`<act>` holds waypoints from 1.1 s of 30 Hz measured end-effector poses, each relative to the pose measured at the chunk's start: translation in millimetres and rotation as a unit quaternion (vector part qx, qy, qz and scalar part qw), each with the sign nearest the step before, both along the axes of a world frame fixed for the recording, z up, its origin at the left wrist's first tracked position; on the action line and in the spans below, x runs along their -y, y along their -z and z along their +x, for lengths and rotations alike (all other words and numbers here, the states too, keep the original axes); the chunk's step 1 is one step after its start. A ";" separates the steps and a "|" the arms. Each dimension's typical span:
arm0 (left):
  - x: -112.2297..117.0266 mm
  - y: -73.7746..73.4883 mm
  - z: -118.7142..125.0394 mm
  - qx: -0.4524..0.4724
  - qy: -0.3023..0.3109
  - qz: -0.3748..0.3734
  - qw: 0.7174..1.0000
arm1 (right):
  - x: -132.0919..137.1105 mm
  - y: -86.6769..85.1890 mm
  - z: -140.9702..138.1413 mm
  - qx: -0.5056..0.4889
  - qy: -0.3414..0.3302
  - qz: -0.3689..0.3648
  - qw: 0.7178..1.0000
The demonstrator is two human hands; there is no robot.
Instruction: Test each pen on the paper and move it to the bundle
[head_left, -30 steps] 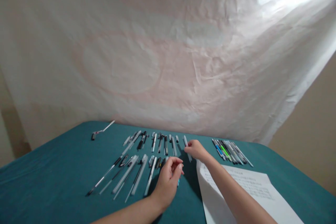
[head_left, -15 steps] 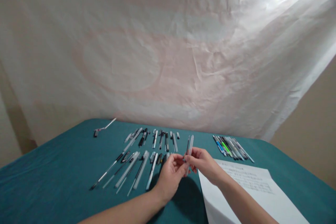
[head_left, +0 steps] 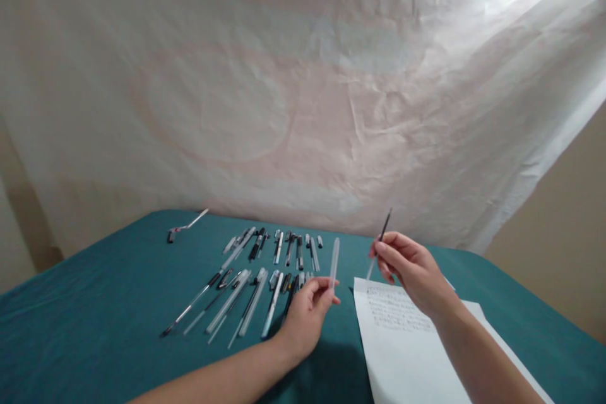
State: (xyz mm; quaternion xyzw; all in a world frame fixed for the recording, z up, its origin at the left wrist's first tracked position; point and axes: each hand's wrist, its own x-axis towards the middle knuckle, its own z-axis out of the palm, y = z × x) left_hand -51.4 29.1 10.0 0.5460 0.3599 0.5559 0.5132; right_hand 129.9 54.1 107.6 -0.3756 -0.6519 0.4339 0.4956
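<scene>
My left hand [head_left: 307,315] pinches the lower end of a clear pen barrel [head_left: 334,260], which stands nearly upright above the teal table [head_left: 95,328]. My right hand [head_left: 411,265] is raised to the right of it, its fingers closed on a thin dark ink refill [head_left: 382,233] that slants up and to the right. The two hands are apart. Below the right hand lies a white sheet of paper [head_left: 407,353] with handwriting on it.
Several pens and pen parts lie in rows [head_left: 265,265] on the table left of my hands. One more pen part [head_left: 182,228] lies alone at the far left. A creased white cloth [head_left: 284,88] hangs behind the table.
My hands held the barrel and refill together a moment ago; they have since drawn apart. The right hand rose to the right with the refill and now hides the coloured pens.
</scene>
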 end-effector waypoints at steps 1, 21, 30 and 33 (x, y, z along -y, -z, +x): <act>-1.6 -0.2 0.2 0.028 -0.013 -0.017 0.999 | 1.0 -0.9 3.8 0.063 -0.033 -0.015 0.997; -14.6 8.4 -1.6 0.260 -0.031 -0.170 0.950 | -0.6 11.0 17.5 0.466 -0.116 0.034 0.877; -9.2 7.2 0.2 0.247 0.001 -0.168 0.954 | 1.3 13.0 9.3 0.473 -0.114 0.057 0.872; -6.1 7.7 1.6 0.251 0.026 -0.171 0.952 | 3.1 13.3 4.1 0.460 -0.099 0.064 0.880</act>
